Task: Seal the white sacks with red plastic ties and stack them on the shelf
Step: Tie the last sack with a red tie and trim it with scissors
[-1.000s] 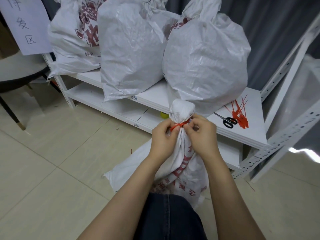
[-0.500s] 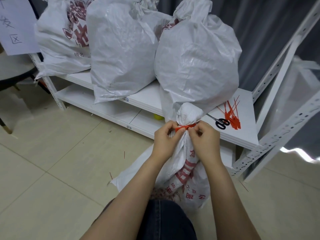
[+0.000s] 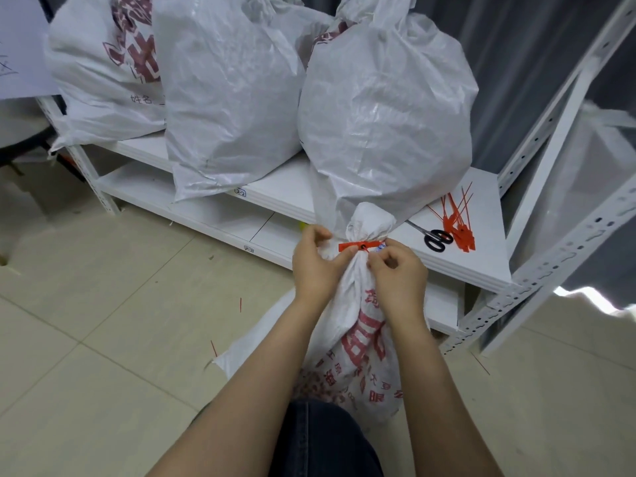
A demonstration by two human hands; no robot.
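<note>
On my left a paper sign (image 3: 20, 46) hangs at the end of the shelf (image 3: 481, 256). Three tied sacks stand on its upper board: the left sack (image 3: 103, 80) at the left end, the middle sack (image 3: 227, 98) overhanging the front edge, and the right sack (image 3: 385, 115) further along, bulging over the front edge.

Below that one, the floor sack (image 3: 361, 332) stands on the tiles against the shelf's front edge, its neck bunched. My left hand (image 3: 316, 266) grips that neck with curled fingers, its thumb pressed on the flat head of the red tie (image 3: 359, 246), which wraps the neck. My right hand (image 3: 399, 280) is curled tight, its fingertips pinching at the tie's right end.

Near the board's right front corner lie black-handled scissors (image 3: 435, 237), touching a bunch of spare ties (image 3: 459, 225).
</note>
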